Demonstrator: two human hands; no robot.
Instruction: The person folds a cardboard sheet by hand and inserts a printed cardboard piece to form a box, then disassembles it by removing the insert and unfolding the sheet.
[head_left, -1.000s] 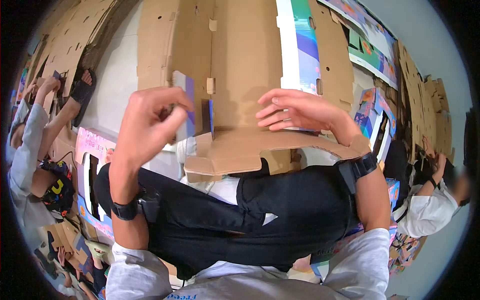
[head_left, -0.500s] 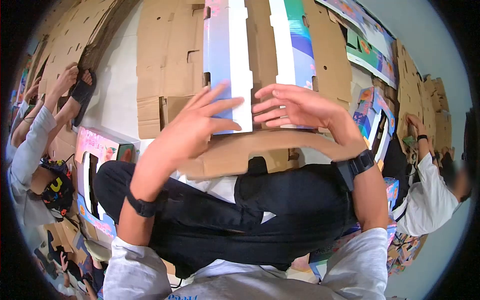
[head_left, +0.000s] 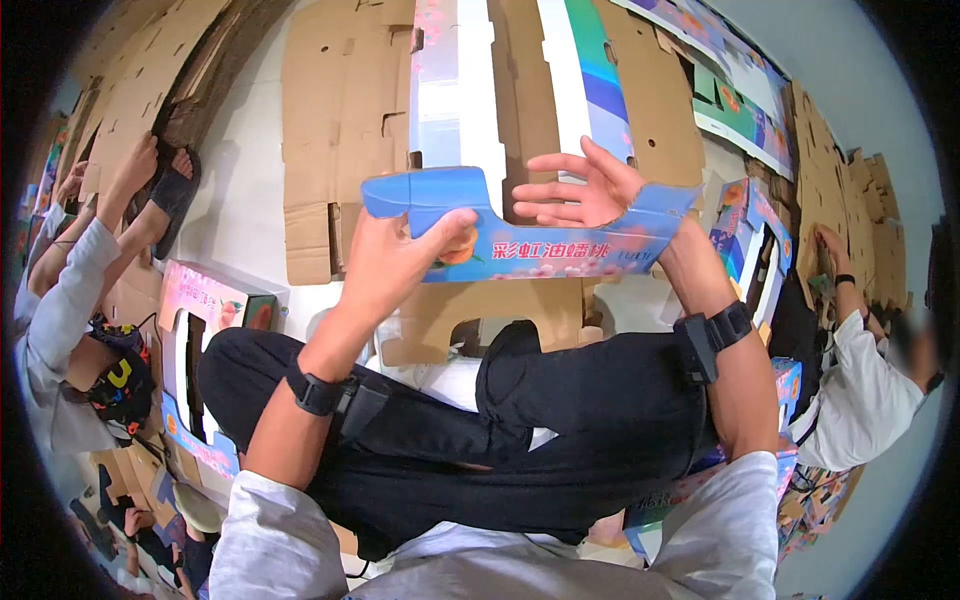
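Note:
In the head view a printed cardboard box (head_left: pixel 437 125) lies in front of me, its white inner side flaps raised along a brown middle. Its near end panel (head_left: pixel 630 245), blue with red lettering and a peach picture, stands raised toward me. My left hand (head_left: pixel 392 262) grips the panel's left part, thumb on the printed face and fingers hidden behind. My right hand (head_left: pixel 590 192) is open behind the panel's cut-out, fingers spread and pointing left, holding nothing. Its wrist is by the panel's right end.
Flattened brown cardboard (head_left: pixel 335 130) lies under the box. Folded printed boxes stand at left (head_left: pixel 215 305) and right (head_left: pixel 745 225). More printed sheets (head_left: pixel 740 110) lie at upper right. Co-workers sit at left (head_left: pixel 60 290) and right (head_left: pixel 865 400). My crossed legs (head_left: pixel 590 375) are close below.
The near end panel has swung up, now showing its blue printed face. My left hand has closed on its left part. My right hand has turned palm up behind it.

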